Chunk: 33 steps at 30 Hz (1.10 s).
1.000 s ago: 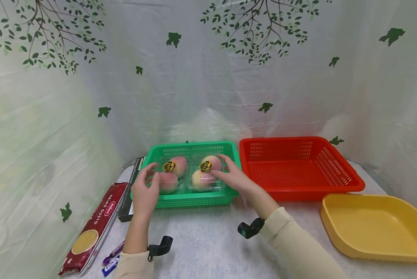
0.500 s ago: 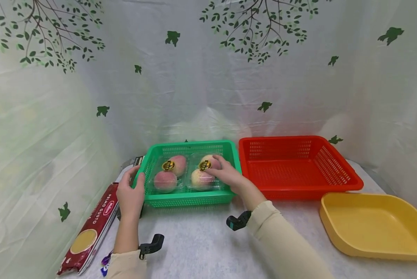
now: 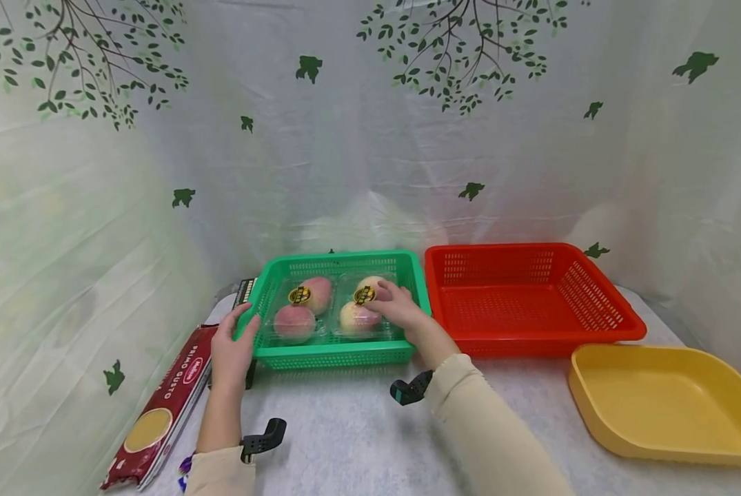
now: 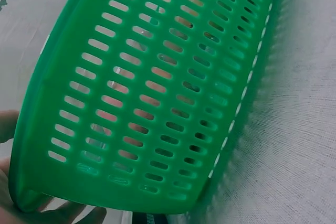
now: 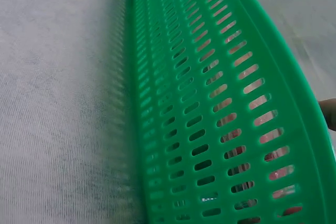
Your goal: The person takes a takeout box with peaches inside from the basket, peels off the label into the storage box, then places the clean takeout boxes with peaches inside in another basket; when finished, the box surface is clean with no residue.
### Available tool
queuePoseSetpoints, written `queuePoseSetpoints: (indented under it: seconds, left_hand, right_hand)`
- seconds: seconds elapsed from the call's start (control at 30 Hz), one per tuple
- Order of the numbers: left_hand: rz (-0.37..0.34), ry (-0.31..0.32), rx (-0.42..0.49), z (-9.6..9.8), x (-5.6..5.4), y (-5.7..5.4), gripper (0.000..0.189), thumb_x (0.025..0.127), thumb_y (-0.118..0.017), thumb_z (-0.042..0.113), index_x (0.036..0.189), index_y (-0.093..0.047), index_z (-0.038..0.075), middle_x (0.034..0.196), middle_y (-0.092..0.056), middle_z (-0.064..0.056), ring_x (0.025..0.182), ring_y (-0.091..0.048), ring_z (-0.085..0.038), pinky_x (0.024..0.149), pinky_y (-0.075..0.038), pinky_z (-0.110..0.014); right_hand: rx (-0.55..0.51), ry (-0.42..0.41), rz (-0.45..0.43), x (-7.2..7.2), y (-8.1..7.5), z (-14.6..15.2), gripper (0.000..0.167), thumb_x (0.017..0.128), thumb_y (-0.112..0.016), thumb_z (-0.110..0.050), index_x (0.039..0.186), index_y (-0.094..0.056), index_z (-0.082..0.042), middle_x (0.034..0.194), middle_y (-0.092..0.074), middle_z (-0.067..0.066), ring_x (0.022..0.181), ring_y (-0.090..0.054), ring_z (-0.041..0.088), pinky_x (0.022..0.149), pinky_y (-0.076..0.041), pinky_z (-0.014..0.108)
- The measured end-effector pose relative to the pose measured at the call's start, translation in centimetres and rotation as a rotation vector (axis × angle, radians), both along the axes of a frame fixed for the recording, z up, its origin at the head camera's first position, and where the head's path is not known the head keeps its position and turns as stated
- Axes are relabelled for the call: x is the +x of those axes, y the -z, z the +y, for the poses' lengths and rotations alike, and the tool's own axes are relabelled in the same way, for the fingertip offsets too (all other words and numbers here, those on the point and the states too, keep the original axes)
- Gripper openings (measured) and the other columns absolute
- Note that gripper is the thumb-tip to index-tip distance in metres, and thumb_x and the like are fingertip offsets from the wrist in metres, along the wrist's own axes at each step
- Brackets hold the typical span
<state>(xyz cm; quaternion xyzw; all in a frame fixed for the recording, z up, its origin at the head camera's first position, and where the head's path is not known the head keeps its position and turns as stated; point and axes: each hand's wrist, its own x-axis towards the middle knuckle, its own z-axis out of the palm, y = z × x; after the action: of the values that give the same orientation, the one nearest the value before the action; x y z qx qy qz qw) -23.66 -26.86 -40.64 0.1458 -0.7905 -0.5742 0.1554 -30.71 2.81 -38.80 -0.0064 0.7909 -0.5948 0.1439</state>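
Note:
A green plastic basket [image 3: 345, 355] stands at the back of the table. Inside it, side by side, lie two clear plastic packs of peaches, the left pack [image 3: 294, 324] and the right pack [image 3: 358, 318], each with a round black and gold sticker. My left hand [image 3: 232, 351] holds the basket's left front corner, thumb over the rim; the left wrist view shows its fingers [image 4: 65, 213] beneath the rim outside. My right hand [image 3: 401, 310] reaches over the basket's right side, relaxed fingers spread at the right pack's top. Whether they touch the lid is unclear.
A red basket [image 3: 534, 348] stands right of the green one, with a yellow tray [image 3: 668, 406] in front of it. At left lie a dark red packet [image 3: 165, 406], a partly hidden black box [image 3: 244, 293] and small purple-blue wrappers [image 3: 185, 468]. Curtains enclose the table.
My left hand has left the left peach pack and moved left to the basket's corner. My right hand has shifted slightly left over the right pack. The packs stay in place.

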Motion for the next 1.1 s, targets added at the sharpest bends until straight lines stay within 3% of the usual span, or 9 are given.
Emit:
queuePoseSetpoints:
  seconds: [0.13, 0.2, 0.37, 0.67, 0.87, 1.1]
  left_hand:
    - [-0.023, 0.022, -0.033, -0.18, -0.02, 0.11, 0.049, 0.102, -0.054, 0.036, 0.149, -0.045, 0.027, 0.166, -0.027, -0.003, 0.155, -0.018, -0.030, 0.121, -0.019, -0.064]
    - [-0.037, 0.019, -0.027, -0.26, -0.12, 0.20, 0.049, 0.102, -0.054, 0.036, 0.150, -0.045, 0.028, 0.166, -0.027, -0.003, 0.155, -0.018, -0.031, 0.120, -0.019, -0.064]
    - [-0.066, 0.017, 0.006, -0.33, -0.24, 0.57, 0.049, 0.103, -0.052, 0.035, 0.151, -0.044, 0.027, 0.165, -0.028, -0.006, 0.153, -0.022, -0.034, 0.119, -0.023, -0.064]
    - [-0.074, 0.005, 0.016, -0.33, -0.39, 0.87, 0.047, 0.103, -0.052, 0.034, 0.149, -0.046, 0.025, 0.164, -0.031, -0.007, 0.153, -0.024, -0.034, 0.119, -0.024, -0.063]
    - [-0.085, 0.002, 0.018, -0.28, -0.43, 0.94, 0.047, 0.103, -0.051, 0.036, 0.149, -0.047, 0.026, 0.164, -0.030, -0.007, 0.153, -0.023, -0.034, 0.119, -0.024, -0.065]
    - [-0.072, -0.009, 0.036, -0.24, -0.36, 0.97, 0.045, 0.103, -0.051, 0.035, 0.148, -0.048, 0.025, 0.164, -0.031, -0.007, 0.152, -0.025, -0.033, 0.119, -0.025, -0.063]
  right_hand:
    - [-0.034, 0.006, -0.017, -0.22, 0.18, -0.28, 0.066, 0.095, -0.065, -0.028, 0.155, -0.037, -0.022, 0.160, -0.035, 0.010, 0.153, -0.011, 0.033, 0.122, -0.019, 0.059]
    - [-0.050, 0.003, -0.024, -0.28, 0.17, -0.35, 0.064, 0.095, -0.065, -0.027, 0.154, -0.039, -0.022, 0.158, -0.041, 0.009, 0.152, -0.017, 0.032, 0.122, -0.019, 0.059]
    - [-0.097, -0.036, -0.037, -0.61, 0.40, -0.37, 0.061, 0.097, -0.062, -0.019, 0.154, -0.039, -0.021, 0.160, -0.040, 0.010, 0.151, -0.028, 0.032, 0.123, -0.016, 0.060]
    - [-0.044, -0.055, -0.018, -0.68, 0.46, -0.41, 0.058, 0.096, -0.063, -0.013, 0.151, -0.046, -0.022, 0.159, -0.041, 0.008, 0.150, -0.026, 0.031, 0.122, -0.021, 0.056]
    - [-0.069, -0.049, -0.033, -0.76, 0.67, -0.44, 0.061, 0.096, -0.063, -0.008, 0.152, -0.044, -0.021, 0.163, -0.033, 0.009, 0.152, -0.022, 0.032, 0.123, -0.018, 0.057]
    - [-0.061, -0.037, -0.046, -0.39, 0.72, -0.58, 0.060, 0.096, -0.062, -0.008, 0.151, -0.046, -0.026, 0.157, -0.044, 0.008, 0.149, -0.031, 0.034, 0.116, -0.026, 0.065]
